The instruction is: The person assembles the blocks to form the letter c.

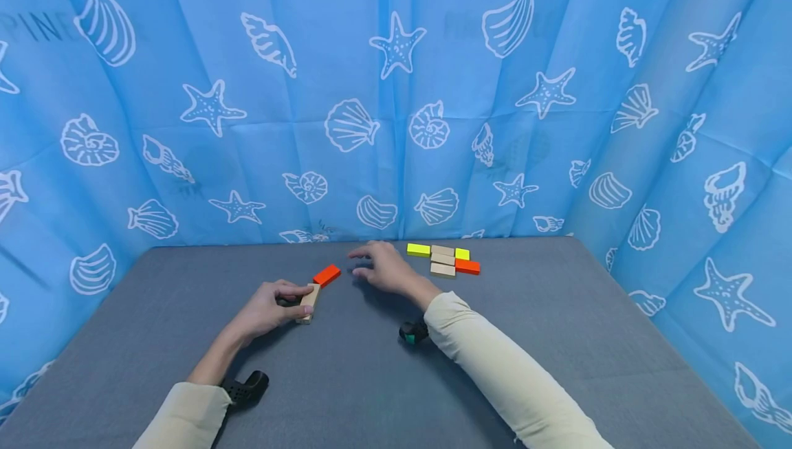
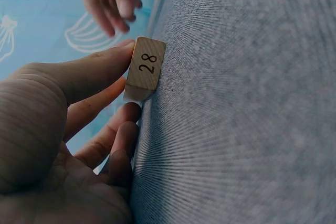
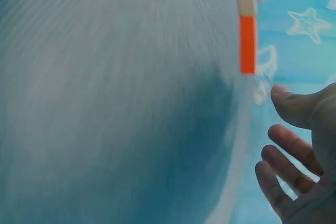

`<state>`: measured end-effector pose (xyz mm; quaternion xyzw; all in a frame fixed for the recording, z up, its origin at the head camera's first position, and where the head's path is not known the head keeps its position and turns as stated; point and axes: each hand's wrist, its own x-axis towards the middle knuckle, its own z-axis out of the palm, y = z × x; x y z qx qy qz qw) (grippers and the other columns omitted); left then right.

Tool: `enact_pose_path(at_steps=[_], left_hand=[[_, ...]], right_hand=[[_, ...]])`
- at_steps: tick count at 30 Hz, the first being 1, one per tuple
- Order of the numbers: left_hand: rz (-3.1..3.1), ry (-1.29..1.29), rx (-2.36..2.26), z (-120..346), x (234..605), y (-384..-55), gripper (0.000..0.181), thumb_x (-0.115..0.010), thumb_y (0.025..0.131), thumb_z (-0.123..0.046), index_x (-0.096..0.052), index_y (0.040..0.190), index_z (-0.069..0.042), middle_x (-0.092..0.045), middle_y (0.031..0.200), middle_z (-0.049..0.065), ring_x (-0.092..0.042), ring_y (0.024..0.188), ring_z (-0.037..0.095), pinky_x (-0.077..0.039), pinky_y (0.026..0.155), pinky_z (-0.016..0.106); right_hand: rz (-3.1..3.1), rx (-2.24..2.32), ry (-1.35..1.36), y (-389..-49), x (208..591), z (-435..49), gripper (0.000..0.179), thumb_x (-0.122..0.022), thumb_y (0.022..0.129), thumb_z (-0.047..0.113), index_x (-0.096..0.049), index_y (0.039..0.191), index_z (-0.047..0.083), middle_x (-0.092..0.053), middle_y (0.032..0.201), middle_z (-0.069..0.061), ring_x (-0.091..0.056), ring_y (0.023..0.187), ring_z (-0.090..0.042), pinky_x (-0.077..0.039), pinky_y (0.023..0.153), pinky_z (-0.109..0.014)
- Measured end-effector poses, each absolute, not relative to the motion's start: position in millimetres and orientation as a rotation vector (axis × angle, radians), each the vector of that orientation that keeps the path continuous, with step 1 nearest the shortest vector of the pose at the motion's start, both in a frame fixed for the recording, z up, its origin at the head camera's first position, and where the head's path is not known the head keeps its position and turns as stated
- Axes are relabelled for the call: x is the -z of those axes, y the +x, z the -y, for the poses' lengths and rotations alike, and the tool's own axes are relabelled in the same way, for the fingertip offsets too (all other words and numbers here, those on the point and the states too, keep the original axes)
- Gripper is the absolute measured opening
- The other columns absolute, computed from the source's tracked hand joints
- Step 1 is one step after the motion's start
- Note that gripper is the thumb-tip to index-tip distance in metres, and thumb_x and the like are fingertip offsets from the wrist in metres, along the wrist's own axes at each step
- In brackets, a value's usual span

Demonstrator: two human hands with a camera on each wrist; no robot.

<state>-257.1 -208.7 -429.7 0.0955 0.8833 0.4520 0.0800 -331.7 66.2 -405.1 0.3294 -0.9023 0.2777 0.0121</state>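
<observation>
My left hand (image 1: 267,310) pinches a plain wooden block (image 1: 312,296) between thumb and fingers, low at the cloth-covered table. Its end face carries the number 28 in the left wrist view, where the same block (image 2: 147,64) fills the middle. An orange-red block (image 1: 326,275) lies just beyond its far end; whether the two touch I cannot tell. To the right of that, my right hand (image 1: 386,269) hovers over the table with fingers apart and holds nothing. The right wrist view has the orange-red block (image 3: 248,44) in front of the spread thumb and fingers (image 3: 286,142).
At the back right, a flat cluster of blocks lies on the grey cloth (image 1: 526,353): several wooden ones (image 1: 443,269), a yellow one (image 1: 418,249), a second yellow one (image 1: 462,254) and an orange-red one (image 1: 467,267). A blue shell-print curtain (image 1: 346,181) hangs behind the table edge.
</observation>
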Motion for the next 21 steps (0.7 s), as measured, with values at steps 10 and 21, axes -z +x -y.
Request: enact_pose_path(at_steps=[10,21], left_hand=[[-2.632,0.306,-1.371,209,428,-255,0.053,-0.082,0.087,-0.029,-0.067,0.135,-0.012,-0.06,0.126,0.014,-0.052,0.11,0.03,-0.042,0.081,0.038],[-2.633,0.299,-1.364,209,429,-256,0.053,-0.083,0.087,-0.028,-0.067,0.135,-0.012,-0.06,0.128,0.014,-0.052,0.111,0.031,-0.043,0.081,0.038]], right_hand=[[2.759,-0.918,0.736,-318,406,-131,0.034,-0.078,0.091,0.014,-0.073,0.122,0.002,-0.069,0.115,-0.015,-0.062,0.109,-0.032,-0.046,0.094,-0.049],[2.68,-0.88,0.452,-306,417,-182,0.032,-0.083,0.085,0.014,-0.076,0.114,0.0,-0.07,0.108,-0.015,-0.063,0.099,-0.032,-0.045,0.09,-0.05]])
